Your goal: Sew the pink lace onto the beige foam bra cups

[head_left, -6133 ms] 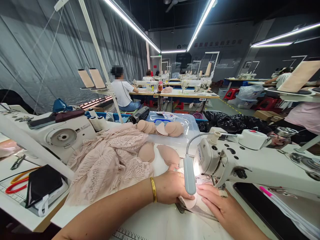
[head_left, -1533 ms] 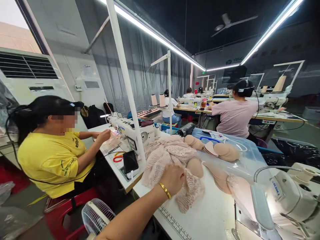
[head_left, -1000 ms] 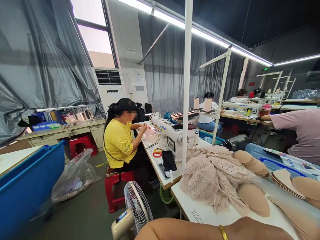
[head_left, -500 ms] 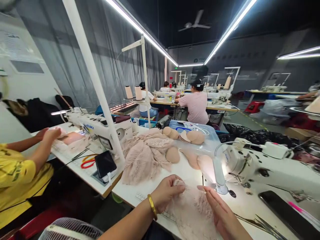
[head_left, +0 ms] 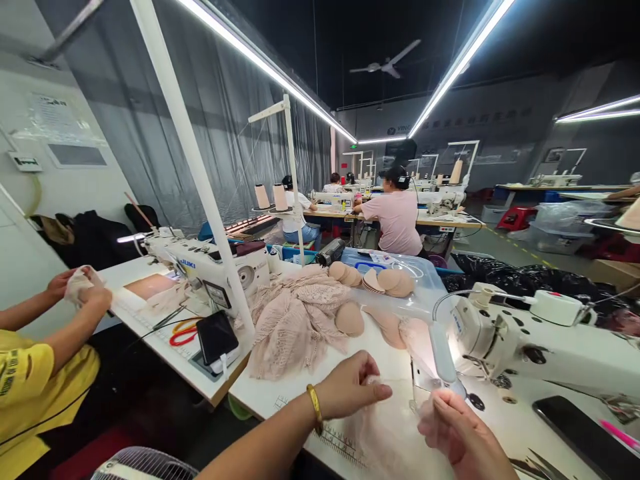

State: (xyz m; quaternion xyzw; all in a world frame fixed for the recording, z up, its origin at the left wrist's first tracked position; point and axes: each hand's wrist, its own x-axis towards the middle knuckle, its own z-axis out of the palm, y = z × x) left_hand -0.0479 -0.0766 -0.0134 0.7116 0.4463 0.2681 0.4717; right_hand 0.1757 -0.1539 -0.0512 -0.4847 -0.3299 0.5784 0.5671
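Fabric (head_left: 383, 435) above the near edge of the worktop (head_left: 260, 392), left hand (head_left: 350, 388) pinching it, right hand (head_left: 459, 427) pressed together, seems soft, best edge-held.

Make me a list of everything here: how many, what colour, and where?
Pale fabric: apparently one, pinkish, blurred, lower middle
Lace heap: one, pink-beige, on the table
Pads: several, beige, on the clear bin and table
Sewing machines: two near, white, right and left; more behind
Lamp: one, grey, beside the right machine
Phone: one, black, at right
Scissors: apparently one pair, red-and-orange handles, left
Thread cones: several, peach, on stands
Plastic bags: count unclear, black, behind the right machine
Ceiling fan: one, pale, overhead
Co-workers: at least four, yellow, pink and white tops, left and behind
Left hand: one, gold bracelet, at the pale fabric
Right hand: one, below the lamp
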